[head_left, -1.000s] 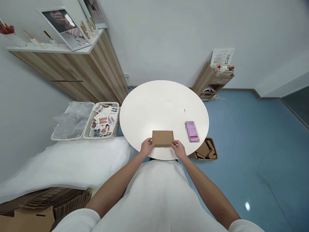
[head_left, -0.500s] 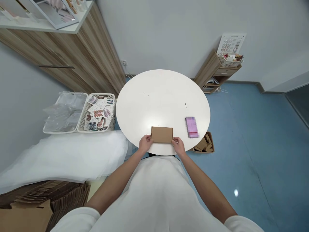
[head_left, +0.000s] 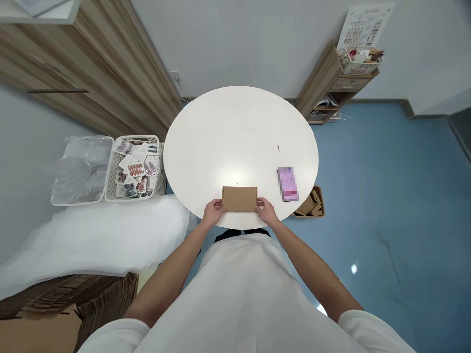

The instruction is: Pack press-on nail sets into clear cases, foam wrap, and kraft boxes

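A flat brown cardboard box (head_left: 239,199), closed, is at the near edge of the round white table (head_left: 235,127). My left hand (head_left: 214,211) grips its left end, and my right hand (head_left: 266,210) grips its right end, thumbs toward the front corners. Both hands have their fingers closed against the box's short sides. Whether the box rests on the tabletop or is slightly raised, I cannot tell. To the right of my right hand lies a purple, pixelated rectangular object (head_left: 288,184).
Left of the table stand a white basket of nail-set cards (head_left: 135,171) and a tray of clear plastic bags (head_left: 83,169). White sheeting (head_left: 110,235) and stacked flat cardboard (head_left: 103,304) lie nearer. A carton of brown boxes (head_left: 312,205) sits on the floor at right.
The view has shifted, with the table appearing slightly larger and higher. Both hands keep their hold on the box's ends, and the box stays near the table's front edge.
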{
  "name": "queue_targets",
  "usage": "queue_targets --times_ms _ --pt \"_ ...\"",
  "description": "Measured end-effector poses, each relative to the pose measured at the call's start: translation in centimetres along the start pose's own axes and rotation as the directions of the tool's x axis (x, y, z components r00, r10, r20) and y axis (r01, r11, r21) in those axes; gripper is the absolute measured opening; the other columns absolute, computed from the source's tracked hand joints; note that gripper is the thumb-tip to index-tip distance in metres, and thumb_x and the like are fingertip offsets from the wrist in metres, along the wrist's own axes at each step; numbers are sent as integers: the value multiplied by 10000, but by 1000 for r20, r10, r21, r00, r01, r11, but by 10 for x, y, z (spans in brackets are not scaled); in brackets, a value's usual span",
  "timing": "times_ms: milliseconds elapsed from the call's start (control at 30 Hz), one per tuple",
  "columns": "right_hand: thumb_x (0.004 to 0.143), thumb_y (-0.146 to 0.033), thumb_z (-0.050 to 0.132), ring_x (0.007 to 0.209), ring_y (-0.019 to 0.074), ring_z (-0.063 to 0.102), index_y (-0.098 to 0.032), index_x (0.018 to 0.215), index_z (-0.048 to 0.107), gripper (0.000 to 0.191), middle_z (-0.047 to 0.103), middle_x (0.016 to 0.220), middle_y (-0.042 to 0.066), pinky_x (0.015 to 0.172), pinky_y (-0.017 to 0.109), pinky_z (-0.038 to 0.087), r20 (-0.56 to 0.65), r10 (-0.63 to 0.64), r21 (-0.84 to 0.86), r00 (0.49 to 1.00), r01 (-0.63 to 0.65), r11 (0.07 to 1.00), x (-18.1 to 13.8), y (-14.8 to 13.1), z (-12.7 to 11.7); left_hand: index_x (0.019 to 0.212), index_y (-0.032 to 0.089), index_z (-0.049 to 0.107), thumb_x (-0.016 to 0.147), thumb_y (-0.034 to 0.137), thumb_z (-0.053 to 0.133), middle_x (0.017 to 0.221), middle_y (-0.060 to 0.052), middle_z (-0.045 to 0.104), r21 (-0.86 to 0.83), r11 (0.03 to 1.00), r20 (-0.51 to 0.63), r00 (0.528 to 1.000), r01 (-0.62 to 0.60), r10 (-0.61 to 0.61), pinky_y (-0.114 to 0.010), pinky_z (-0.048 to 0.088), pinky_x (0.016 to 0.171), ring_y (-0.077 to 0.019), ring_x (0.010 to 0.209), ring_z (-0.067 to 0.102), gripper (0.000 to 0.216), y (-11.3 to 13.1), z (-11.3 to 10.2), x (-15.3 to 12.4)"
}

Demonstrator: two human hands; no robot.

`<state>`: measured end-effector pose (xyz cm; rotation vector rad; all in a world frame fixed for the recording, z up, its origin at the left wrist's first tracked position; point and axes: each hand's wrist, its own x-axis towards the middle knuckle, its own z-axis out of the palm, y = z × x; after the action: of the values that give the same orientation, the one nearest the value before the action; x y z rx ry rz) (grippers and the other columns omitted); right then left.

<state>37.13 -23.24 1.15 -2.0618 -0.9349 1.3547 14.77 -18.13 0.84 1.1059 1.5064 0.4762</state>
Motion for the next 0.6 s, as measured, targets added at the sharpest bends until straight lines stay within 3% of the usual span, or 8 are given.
queue_targets --times_ms 167,367,500,600 --pt "680 -204 552 771 140 615 -270 1119 475 451 603 1082 21 727 308 456 -66 -2 50 998 6 999 -23 4 -10 997 176 539 674 248 595 1027 -80 602 28 999 59 997 -46 44 -313 477 726 -173 847 603 335 15 10 -15" --pt "691 -351 564 688 144 613 -238 1125 474 457 604 1063 50 626 288 465 -207 -5 168 978 40 985 -69 10 -47 1030 203 534 719 307 544 1039 -70 577 85 977 152 972 -196 182 -293 476 673 -177 888 560 329 51 39 -35" --pt "699 -434 546 591 130 565 -194 1022 525 402 628 965 57 560 275 447 -351 -7 172 937 71 982 -85 17 -75 1030 216 539 741 311 515 1049 -61 568 132 944 194 942 -302 274 -306 472 710 -167 883 548 306 76 67 -43" --pt "703 -463 533 541 123 521 -173 970 533 394 635 851 51 543 276 440 -460 5 178 888 87 980 -91 32 -104 1042 212 531 739 296 514 1039 -64 564 163 917 251 914 -365 319 -310 472 726 -168 891 546 315 96 100 -49"
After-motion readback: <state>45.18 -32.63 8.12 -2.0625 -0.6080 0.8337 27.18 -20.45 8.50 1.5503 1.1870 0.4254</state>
